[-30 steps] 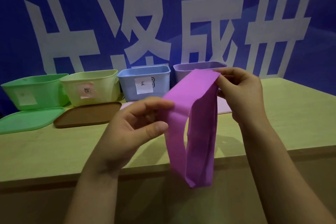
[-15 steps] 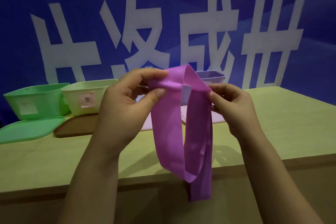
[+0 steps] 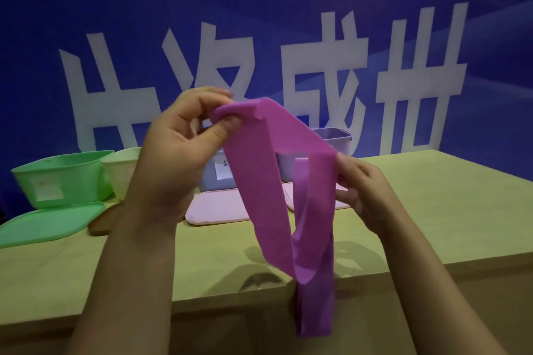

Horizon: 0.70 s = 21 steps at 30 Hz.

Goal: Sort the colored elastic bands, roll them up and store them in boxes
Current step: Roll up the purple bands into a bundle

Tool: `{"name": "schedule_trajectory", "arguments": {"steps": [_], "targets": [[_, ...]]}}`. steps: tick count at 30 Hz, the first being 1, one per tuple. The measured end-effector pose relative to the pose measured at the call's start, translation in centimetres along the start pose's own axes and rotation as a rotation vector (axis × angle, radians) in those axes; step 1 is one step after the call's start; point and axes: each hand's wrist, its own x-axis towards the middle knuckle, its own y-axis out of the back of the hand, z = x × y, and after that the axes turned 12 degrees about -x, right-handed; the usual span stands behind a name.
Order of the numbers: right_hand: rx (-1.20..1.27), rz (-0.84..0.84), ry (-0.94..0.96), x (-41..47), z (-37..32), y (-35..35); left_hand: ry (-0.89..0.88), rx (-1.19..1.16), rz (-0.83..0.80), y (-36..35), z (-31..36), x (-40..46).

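Note:
A wide purple elastic band (image 3: 259, 190) is held up in the air over the table's front edge. My left hand (image 3: 178, 147) pinches its upper end between thumb and fingers. My right hand (image 3: 363, 190) pinches the band lower and to the right, at a fold. The rest of the band hangs down in loose loops past the table edge. Behind it stand the purple box (image 3: 337, 138) and the blue box (image 3: 213, 176) with a white label, both partly hidden by the band and my hands.
A green box (image 3: 63, 179) and a pale yellow box (image 3: 124, 164) stand at the back left of the wooden table (image 3: 432, 210). Flat lids lie in front: green (image 3: 49, 225), brown (image 3: 101, 225), pink (image 3: 216, 207). A blue wall with white characters rises behind.
My left hand has risen with the band's upper end, and my right hand has dropped lower to the right. The band now stretches diagonally between them. The camera has tilted up.

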Motion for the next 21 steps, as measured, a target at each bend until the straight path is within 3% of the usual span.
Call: {"name": "schedule_trajectory", "arguments": {"steps": [3, 7, 11, 16, 21], "targets": [[0.113, 0.004, -0.048, 0.1, -0.4, 0.1, 0.044, -0.203, 0.054, 0.5, 0.7, 0.2], [-0.02, 0.109, 0.031, -0.7, -1.2, -0.6, 0.092, -0.131, -0.015, -0.1, 1.3, 0.1], [-0.085, 0.109, 0.12, -1.7, -1.8, -1.7, 0.216, -0.057, -0.1, -1.7, 0.6, -1.0], [-0.065, 0.075, 0.229, -3.6, -3.2, -3.4, 0.313, -0.087, -0.016, -2.6, -1.3, -3.0], [-0.076, 0.059, 0.312, -4.7, -4.2, -4.7, 0.296, -0.128, 0.058, -2.6, -2.0, -4.1]]}}
